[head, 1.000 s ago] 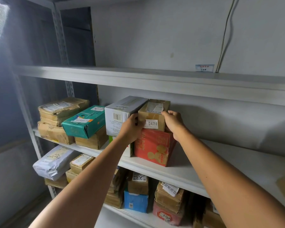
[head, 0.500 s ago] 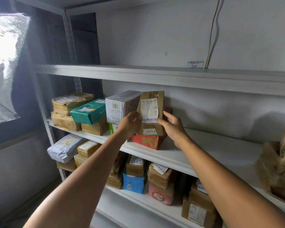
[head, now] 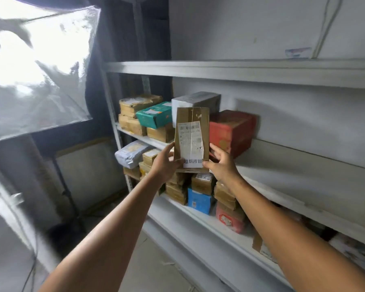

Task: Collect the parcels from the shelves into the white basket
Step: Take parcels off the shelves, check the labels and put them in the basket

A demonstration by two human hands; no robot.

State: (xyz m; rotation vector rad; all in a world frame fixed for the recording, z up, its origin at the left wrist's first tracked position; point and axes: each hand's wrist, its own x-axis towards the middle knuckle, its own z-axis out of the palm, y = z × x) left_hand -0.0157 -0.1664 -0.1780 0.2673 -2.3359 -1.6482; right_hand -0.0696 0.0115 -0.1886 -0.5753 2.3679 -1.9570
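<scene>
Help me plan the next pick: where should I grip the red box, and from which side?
Probably top and right face, coming from the front right: the red box lies flat, bare shelf beside its right, the grey box crowding its left.

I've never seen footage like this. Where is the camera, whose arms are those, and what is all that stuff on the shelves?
There is no machine here. A person wears one wide-angle camera on the head, so the single picture looks forward and down along their own bare arms. The left hand and the right hand grip a brown parcel by its lower end, upright, with its white shipping label facing the camera. Behind it is a metal shelf unit. On the middle shelf sit a red box, a teal box and a grey-white box. The shelf below holds more parcels, among them a blue box and a grey bag. The white basket meant to receive the parcels is not in view.
</scene>
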